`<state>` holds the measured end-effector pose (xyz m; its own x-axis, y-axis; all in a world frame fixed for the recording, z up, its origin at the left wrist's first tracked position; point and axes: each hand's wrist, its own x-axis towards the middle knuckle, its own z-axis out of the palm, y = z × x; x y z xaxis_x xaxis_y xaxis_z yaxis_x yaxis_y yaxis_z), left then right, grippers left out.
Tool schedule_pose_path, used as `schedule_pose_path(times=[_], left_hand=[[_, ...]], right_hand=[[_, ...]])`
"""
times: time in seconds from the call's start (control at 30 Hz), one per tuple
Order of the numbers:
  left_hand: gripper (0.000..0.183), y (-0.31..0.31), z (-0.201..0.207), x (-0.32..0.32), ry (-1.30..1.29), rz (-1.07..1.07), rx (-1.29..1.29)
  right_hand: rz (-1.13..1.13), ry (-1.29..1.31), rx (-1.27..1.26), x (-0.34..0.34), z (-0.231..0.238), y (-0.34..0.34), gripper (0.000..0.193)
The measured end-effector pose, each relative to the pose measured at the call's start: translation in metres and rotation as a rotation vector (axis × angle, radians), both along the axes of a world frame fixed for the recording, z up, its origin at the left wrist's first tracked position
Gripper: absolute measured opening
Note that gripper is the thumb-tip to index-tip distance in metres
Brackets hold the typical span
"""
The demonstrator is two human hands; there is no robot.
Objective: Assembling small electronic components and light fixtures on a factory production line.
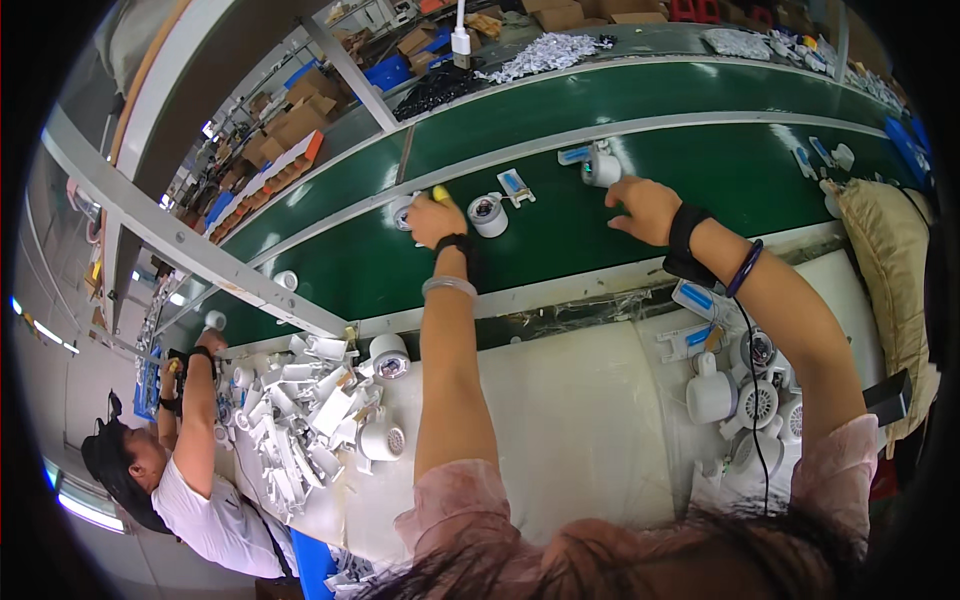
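Over the green conveyor belt (560, 225), my left hand (435, 222) has its fingers curled at the edge of a white round housing (401, 214), which it partly hides. A yellow cover shows on one of its fingertips. Just right of this hand sits another white round housing (489, 217) with its open end up and wiring inside, beside a small white part with a blue piece (516, 187). My right hand (645, 210) is empty, fingers apart, a little below a white cylindrical housing (602, 167) that lies on the belt with a blue-and-white piece behind it.
A heap of white plastic parts (300, 420) covers the worktop at left. White round housings (711, 395) crowd the right side, near a tan cloth (890, 270). A slanting metal frame bar (200, 240) crosses at left. A co-worker (200, 470) reaches toward the belt.
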<state>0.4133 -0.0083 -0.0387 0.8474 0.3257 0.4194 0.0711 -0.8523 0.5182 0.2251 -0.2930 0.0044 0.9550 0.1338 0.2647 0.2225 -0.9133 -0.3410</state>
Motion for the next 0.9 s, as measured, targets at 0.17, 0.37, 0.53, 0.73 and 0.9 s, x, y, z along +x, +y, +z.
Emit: schedule_pose_path(times=[0.17, 0.37, 0.53, 0.73, 0.9], left_hand=[[0.047, 0.051, -0.001, 0.022, 0.347, -0.037, 0.236], [0.044, 0.058, 0.006, 0.012, 0.631, -0.188, 0.39], [0.042, 0.093, 0.008, -0.01, 0.654, -0.342, 0.403], [0.044, 0.099, 0.07, -0.094, 0.565, -0.634, -0.045], [0.043, 0.077, 0.122, -0.228, 0.786, -1.096, -0.711]], right_hand=[[0.161, 0.102, 0.049, -0.025, 0.011, 0.033, 0.02], [0.348, 0.287, -0.071, -0.078, 0.035, 0.05, 0.023], [0.441, 0.388, -0.08, -0.112, 0.053, 0.066, 0.025], [0.462, 0.308, 0.034, -0.143, 0.069, 0.085, 0.034], [0.428, -0.001, 0.175, -0.156, 0.044, 0.096, 0.05]])
